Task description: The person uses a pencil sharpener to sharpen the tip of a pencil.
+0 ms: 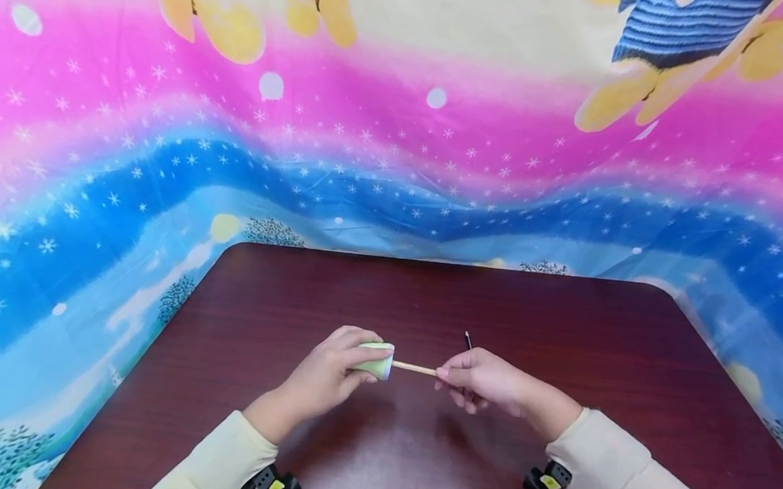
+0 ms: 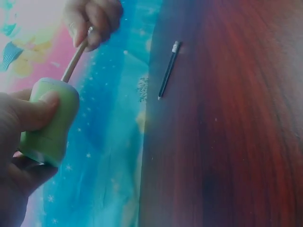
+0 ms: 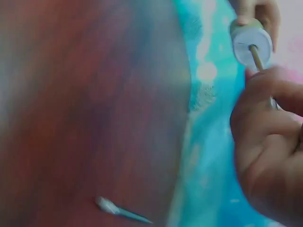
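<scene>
My left hand [image 1: 321, 376] grips a light green pencil sharpener [image 1: 372, 363], with its white face turned toward the right hand. The thumb lies along the sharpener's side [image 2: 68, 113] in the left wrist view. A light wooden pencil [image 1: 413, 367] has one end inside the hole in the white face [image 3: 244, 47]. My right hand [image 1: 487, 380] pinches this pencil near its other end, fingers curled around it. Both hands are raised over the table. Beyond the right hand, a black pencil [image 2: 169, 71] with a pale end lies on the tabletop.
The dark reddish-brown table [image 1: 361, 295] has rounded far corners. Behind and beside it hangs a colourful cloth [image 1: 385, 138] with snowflakes and cartoon figures. A small black camera is strapped at each cuff, left [image 1: 272, 486] and right [image 1: 548, 481].
</scene>
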A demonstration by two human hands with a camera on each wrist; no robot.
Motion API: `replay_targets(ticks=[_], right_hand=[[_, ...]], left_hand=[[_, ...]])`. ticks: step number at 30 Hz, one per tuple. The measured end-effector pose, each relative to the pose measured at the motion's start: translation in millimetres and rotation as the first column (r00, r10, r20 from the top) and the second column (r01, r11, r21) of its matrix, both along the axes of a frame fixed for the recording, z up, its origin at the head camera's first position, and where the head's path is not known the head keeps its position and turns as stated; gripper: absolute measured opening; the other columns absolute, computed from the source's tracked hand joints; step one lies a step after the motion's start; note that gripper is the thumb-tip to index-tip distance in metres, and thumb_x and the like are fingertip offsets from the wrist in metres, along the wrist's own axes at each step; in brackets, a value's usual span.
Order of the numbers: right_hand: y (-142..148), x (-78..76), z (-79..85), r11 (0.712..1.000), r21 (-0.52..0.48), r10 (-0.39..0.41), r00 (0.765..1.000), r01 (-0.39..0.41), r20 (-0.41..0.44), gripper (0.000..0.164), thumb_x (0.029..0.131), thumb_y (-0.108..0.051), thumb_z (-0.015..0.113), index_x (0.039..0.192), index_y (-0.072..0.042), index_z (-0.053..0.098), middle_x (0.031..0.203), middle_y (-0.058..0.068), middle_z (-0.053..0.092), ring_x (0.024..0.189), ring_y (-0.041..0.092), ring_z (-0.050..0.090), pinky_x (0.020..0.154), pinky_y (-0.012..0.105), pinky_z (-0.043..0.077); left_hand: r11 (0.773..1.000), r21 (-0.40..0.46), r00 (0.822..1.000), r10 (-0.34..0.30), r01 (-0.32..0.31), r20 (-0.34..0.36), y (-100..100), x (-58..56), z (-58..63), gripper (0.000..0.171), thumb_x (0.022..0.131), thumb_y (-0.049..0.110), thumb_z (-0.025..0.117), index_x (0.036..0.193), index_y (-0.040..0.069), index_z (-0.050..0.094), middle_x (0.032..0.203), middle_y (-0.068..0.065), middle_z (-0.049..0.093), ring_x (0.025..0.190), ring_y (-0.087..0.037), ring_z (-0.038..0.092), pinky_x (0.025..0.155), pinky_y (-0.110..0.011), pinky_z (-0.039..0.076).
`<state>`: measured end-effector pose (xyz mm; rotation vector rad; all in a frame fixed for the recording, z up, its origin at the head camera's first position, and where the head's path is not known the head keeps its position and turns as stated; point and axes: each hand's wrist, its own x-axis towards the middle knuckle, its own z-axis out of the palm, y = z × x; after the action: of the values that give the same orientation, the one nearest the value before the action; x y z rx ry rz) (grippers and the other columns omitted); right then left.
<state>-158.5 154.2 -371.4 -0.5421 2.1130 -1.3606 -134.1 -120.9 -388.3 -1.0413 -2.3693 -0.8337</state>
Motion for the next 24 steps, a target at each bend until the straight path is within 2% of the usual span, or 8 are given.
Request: replay_targets(ticks=[2, 3, 6, 8, 11, 15, 22, 24], right_hand=[[-1, 4.2, -1.4, 0.991, 0.136, 0.050, 0.917, 0.005, -0.396, 0.030, 0.097, -0.031, 0.057, 0.107, -0.004, 0.068, 0.072, -0.002, 0.061, 0.059, 0.011, 0.055, 0.051, 0.026, 0.043], [-2, 6.2, -3.0, 0.977, 0.212, 0.101, 0.789, 0.037, -0.605, 0.034, 0.098, -0.035, 0.056, 0.111, -0.007, 0.068, 0.078, -0.002, 0.064, 0.065, 0.013, 0.059, 0.055, 0.028, 0.047], [-4, 8.4, -10.1, 0.941, 0.266, 0.220, 0.216, 0.212, -0.951, 0.034, 0.100, -0.037, 0.050, 0.112, -0.011, 0.067, 0.085, -0.003, 0.063, 0.072, 0.015, 0.061, 0.059, 0.030, 0.052], [-5, 7.1, -15.0, 0.942, 0.209, 0.239, -0.087, 0.261, -0.967, 0.034, 0.104, -0.032, 0.041, 0.106, -0.009, 0.066, 0.078, 0.000, 0.058, 0.067, 0.019, 0.058, 0.051, 0.029, 0.048], [-6, 5.7, -18.6, 0.955, 0.166, 0.222, -0.217, 0.247, -0.951, 0.036, 0.106, -0.024, 0.033, 0.096, -0.009, 0.064, 0.070, 0.001, 0.052, 0.059, 0.019, 0.051, 0.041, 0.027, 0.038], [-8, 8.2, -17.6, 0.959, 0.205, 0.207, 0.009, 0.197, -0.978, 0.028, 0.103, -0.021, 0.044, 0.089, -0.009, 0.064, 0.069, -0.003, 0.059, 0.057, 0.012, 0.056, 0.045, 0.026, 0.044], [-11, 11.1, -4.2, 0.991, 0.133, 0.048, 0.837, 0.030, -0.546, 0.013, 0.095, -0.011, 0.059, 0.086, -0.007, 0.069, 0.066, -0.009, 0.055, 0.055, 0.003, 0.043, 0.051, 0.023, 0.040], [-9, 8.7, -1.1, 1.000, 0.011, -0.005, 0.981, 0.008, -0.193, 0.019, 0.097, -0.013, 0.055, 0.084, -0.005, 0.065, 0.059, -0.009, 0.042, 0.050, 0.004, 0.032, 0.045, 0.021, 0.028]], left_hand=[[0.999, 0.033, 0.993, 0.028, -0.032, 0.117, 0, 0.5, 0.3, 0.041, 0.077, 0.009, 0.080, 0.117, 0.012, 0.071, 0.113, -0.003, 0.065, 0.107, -0.022, 0.058, 0.087, -0.036, 0.051], [0.997, 0.050, 0.982, 0.042, -0.052, 0.186, -1, 0.4, 0.1, 0.041, 0.079, 0.010, 0.079, 0.119, 0.012, 0.070, 0.114, -0.003, 0.065, 0.107, -0.021, 0.058, 0.086, -0.035, 0.051], [0.988, 0.124, 0.919, 0.033, -0.089, 0.393, -2, 0.1, 0.5, 0.039, 0.083, 0.011, 0.075, 0.122, 0.012, 0.068, 0.118, -0.006, 0.064, 0.103, -0.021, 0.058, 0.080, -0.031, 0.051], [0.984, 0.158, 0.881, 0.000, -0.085, 0.473, -4, -0.2, 1.2, 0.038, 0.086, 0.011, 0.073, 0.123, 0.011, 0.067, 0.120, -0.008, 0.064, 0.100, -0.021, 0.058, 0.076, -0.028, 0.050], [0.984, 0.171, 0.863, -0.037, -0.058, 0.503, -4, -1.1, 3.0, 0.037, 0.086, 0.010, 0.072, 0.123, 0.010, 0.067, 0.120, -0.010, 0.064, 0.099, -0.022, 0.059, 0.076, -0.027, 0.049], [0.993, 0.109, 0.914, -0.007, -0.041, 0.405, -3, -1.3, 5.0, 0.039, 0.083, 0.009, 0.075, 0.121, 0.009, 0.068, 0.116, -0.007, 0.065, 0.105, -0.024, 0.059, 0.084, -0.033, 0.050], [1.000, 0.003, 0.991, 0.017, -0.017, 0.133, -2, 1.0, 7.1, 0.041, 0.076, 0.007, 0.080, 0.116, 0.012, 0.072, 0.114, -0.003, 0.065, 0.107, -0.021, 0.057, 0.086, -0.036, 0.051], [1.000, -0.008, 0.999, 0.001, -0.001, 0.046, -1, 1.4, 6.6, 0.040, 0.075, 0.006, 0.081, 0.113, 0.012, 0.073, 0.114, -0.003, 0.065, 0.107, -0.021, 0.057, 0.086, -0.036, 0.052]])
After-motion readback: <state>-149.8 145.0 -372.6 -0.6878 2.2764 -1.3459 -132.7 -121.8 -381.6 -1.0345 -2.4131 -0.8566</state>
